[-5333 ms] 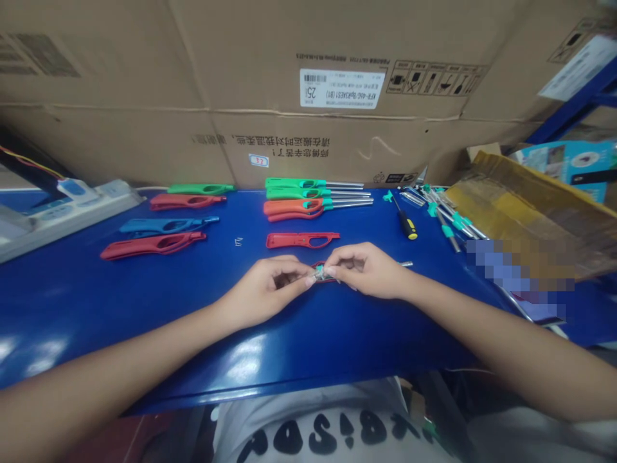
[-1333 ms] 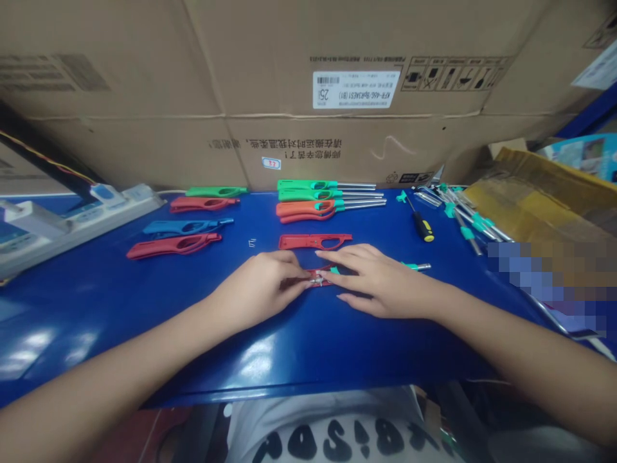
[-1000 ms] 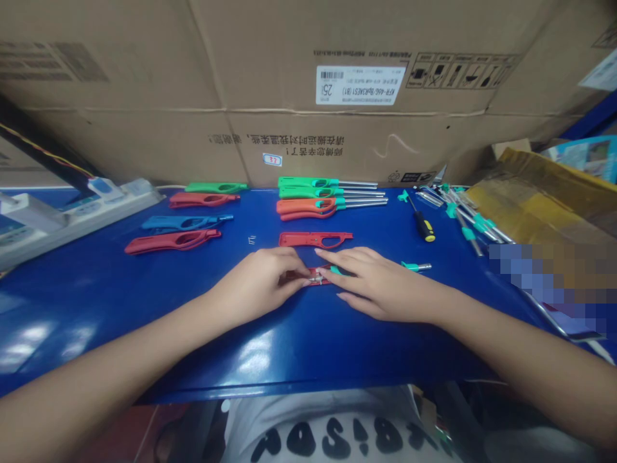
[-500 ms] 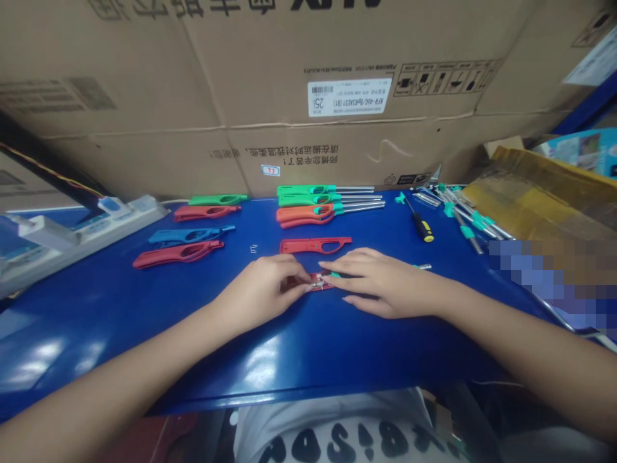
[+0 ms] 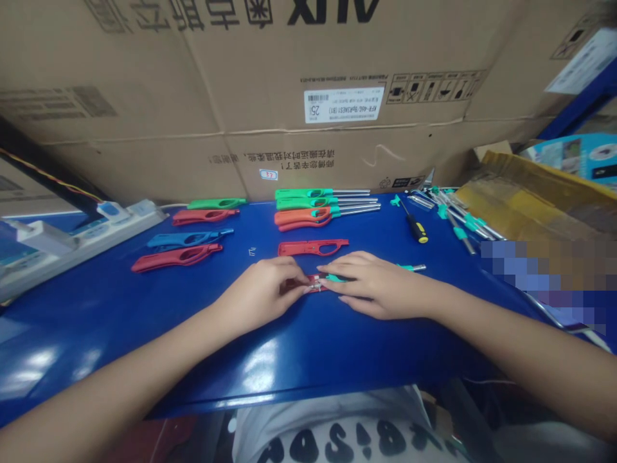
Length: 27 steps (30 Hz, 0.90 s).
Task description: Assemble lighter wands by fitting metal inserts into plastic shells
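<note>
Between my hands lies an opened red lighter half (image 5: 315,287) with small metal and white parts inside. My left hand (image 5: 263,286) is closed, thumb and fingers pinching around its left end. My right hand (image 5: 373,286) covers the other end, fingers curved over it and gripping it by the sides. A green nozzle piece (image 5: 336,278) shows under those fingers, and its metal tube (image 5: 420,267) comes out beyond the hand. Most of the half is hidden by my hands. Just behind lies another red lighter half (image 5: 313,247).
Several lighters with metal tubes (image 5: 328,209) lie at the back. Coloured lighter shells (image 5: 178,256) sit at left, near tiny metal pins (image 5: 252,251) and a power strip (image 5: 87,238). A screwdriver (image 5: 417,228) and loose tubes (image 5: 463,222) are at right. Cardboard (image 5: 193,148) stands behind the blue table (image 5: 270,360).
The view has shifted slightly. My right hand's fingers have moved a little, so more of the green piece and the tube shows. My left hand keeps its pinch.
</note>
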Motion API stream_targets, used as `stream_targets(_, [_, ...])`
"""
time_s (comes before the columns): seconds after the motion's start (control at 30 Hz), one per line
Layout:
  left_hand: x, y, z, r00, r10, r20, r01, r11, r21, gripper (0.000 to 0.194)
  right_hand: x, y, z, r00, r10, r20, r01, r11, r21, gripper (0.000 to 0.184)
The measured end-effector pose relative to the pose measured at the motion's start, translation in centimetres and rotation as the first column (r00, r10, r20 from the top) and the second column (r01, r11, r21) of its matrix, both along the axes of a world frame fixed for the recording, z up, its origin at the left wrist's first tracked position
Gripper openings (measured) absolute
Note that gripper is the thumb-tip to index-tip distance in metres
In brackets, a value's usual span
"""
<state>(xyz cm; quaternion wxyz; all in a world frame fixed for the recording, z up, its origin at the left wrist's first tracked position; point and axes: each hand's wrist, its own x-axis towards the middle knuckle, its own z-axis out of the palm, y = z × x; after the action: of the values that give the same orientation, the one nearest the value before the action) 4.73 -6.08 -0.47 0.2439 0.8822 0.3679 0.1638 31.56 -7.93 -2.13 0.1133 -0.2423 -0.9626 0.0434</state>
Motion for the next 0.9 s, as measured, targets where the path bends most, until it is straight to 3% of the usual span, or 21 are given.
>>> stream_targets(0.17, [-0.02,-0.13,0.11,1.0,0.005,-0.03,-0.004,1.0,0.026,0.012,0.03,0.34,-0.12,1.0,0.025,0.001,-0.025,0.999,0.038,0.042])
stream_targets(0.4, [0.01,-0.21,0.14,1.0,-0.004,-0.026,0.005,0.999,0.038,0.01,0.19,0.76,-0.14,0.99,-0.03,-0.135,0.033,0.999,0.018,0.049])
stream_targets(0.77, [-0.2,-0.14,-0.34,0.998,-0.055,-0.012,0.056,0.993,0.102,0.017,0.13,0.4,-0.15,1.0,-0.005,0.003,0.005,0.999,0.039,0.039])
stream_targets(0.9, [-0.16,-0.36,-0.38,0.999,-0.014,-0.05,0.019,0.995,0.094,0.016,-0.04,0.32,-0.24,1.0,-0.004,0.009,0.004,0.999,0.05,0.038])
